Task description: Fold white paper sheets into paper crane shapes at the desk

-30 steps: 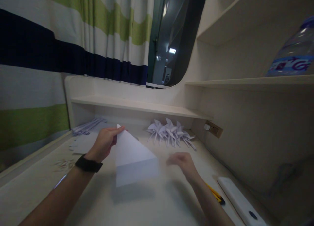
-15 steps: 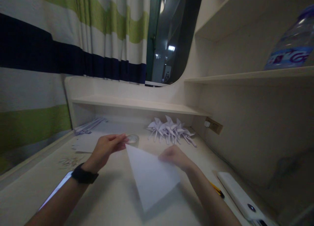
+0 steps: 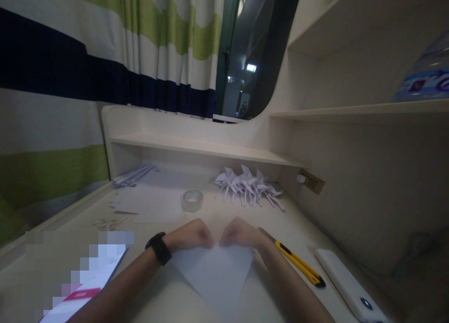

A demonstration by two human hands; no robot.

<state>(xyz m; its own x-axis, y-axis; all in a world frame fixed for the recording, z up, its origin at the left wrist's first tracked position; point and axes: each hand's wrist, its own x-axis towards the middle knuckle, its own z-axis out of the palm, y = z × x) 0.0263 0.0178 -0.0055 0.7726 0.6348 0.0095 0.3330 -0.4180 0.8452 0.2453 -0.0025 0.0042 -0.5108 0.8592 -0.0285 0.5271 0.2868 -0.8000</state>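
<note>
A white sheet of paper (image 3: pixel 218 272) hangs or lies tilted in front of me, one corner pointing toward me. My left hand (image 3: pixel 195 234), with a black watch on the wrist, grips its far edge. Close beside it, my right hand (image 3: pixel 238 232) is closed on the same edge; the fingertips of both hands are partly hidden. Just beyond my left hand, a roll of clear tape (image 3: pixel 192 201) lies on the desk. A yellow utility knife (image 3: pixel 300 264) rests to the right of my right forearm.
Several paper pinwheels (image 3: pixel 245 185) lie at the back. Rolled paper sticks (image 3: pixel 135 175) and white sheets (image 3: pixel 154 196) are at the back left, small sticks (image 3: pixel 109 223) nearer. A phone (image 3: pixel 94 281) lies left, a white device (image 3: pixel 345 283) right. A bottle (image 3: pixel 426 77) stands on the shelf.
My left hand has left the tape roll and moved right and nearer, onto the paper. My right hand has come nearer too, and the paper has turned.
</note>
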